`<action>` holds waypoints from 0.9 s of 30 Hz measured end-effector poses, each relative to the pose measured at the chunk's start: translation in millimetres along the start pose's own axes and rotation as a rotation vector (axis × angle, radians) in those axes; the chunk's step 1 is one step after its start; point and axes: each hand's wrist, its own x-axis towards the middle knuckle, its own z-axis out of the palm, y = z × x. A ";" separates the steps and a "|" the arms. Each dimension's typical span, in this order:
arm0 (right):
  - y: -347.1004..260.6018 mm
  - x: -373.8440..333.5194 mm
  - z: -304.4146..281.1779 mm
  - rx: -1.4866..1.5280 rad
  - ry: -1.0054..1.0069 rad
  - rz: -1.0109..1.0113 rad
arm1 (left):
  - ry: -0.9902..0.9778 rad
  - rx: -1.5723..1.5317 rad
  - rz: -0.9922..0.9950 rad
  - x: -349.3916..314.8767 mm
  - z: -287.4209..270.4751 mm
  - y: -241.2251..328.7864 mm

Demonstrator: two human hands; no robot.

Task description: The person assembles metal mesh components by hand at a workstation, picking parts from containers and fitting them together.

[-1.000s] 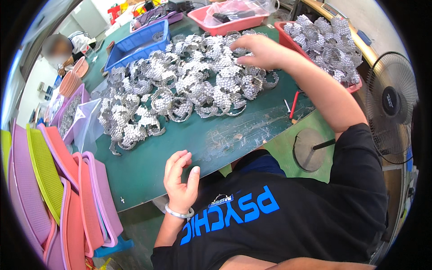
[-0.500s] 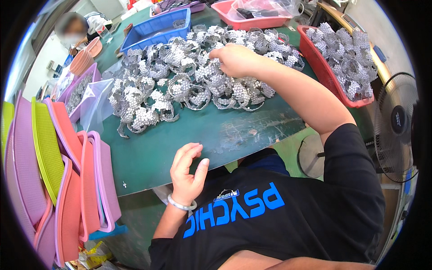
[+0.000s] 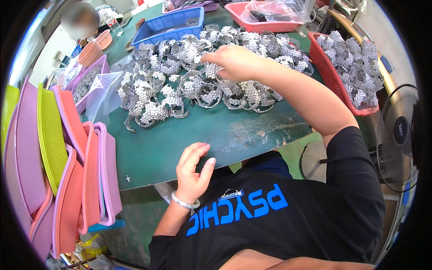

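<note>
A wide pile of curled, silver-grey bands (image 3: 193,85) with a scaly, mesh-like surface covers the far half of the green table (image 3: 211,130). My right hand (image 3: 234,63) reaches over the middle of this pile, palm down. Its index finger stretches left across the bands, the thumb sits apart below it, and the other fingers are hidden. No band shows lifted in that hand. Close to the table's front edge, my left hand (image 3: 193,168) is held with loosely curved fingers and the thumb apart, holding nothing. A pale bangle circles the left wrist.
Stacked purple, green and pink plastic baskets (image 3: 58,144) lean at the left. A red bin (image 3: 320,56) of similar bands stands right, beside a fan (image 3: 400,130). Behind the pile are a blue bin (image 3: 168,33) and a pink bin (image 3: 265,27). Another person (image 3: 81,20) sits far left.
My right hand has moved slightly left over the pile, its index finger reaching further out. My left hand keeps almost the same pose. The whole view has shifted a little.
</note>
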 end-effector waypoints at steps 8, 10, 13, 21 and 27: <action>19.7 -18.2 -6.6 0.136 0.233 0.023 | -0.005 -0.003 0.009 1.6 0.8 -1.6; 29.6 -19.3 -3.3 0.117 0.311 -0.066 | -0.011 -0.005 0.015 2.8 2.4 -1.4; 24.9 -24.3 -10.6 0.116 0.330 -0.062 | -0.005 0.012 0.006 2.4 1.3 -0.3; -8.5 -49.2 6.7 0.018 0.141 -0.021 | -0.020 -0.007 0.002 1.9 3.4 -1.3; 1.8 -41.7 -1.2 0.303 0.241 0.089 | -0.016 -0.011 -0.018 -1.2 1.9 -1.6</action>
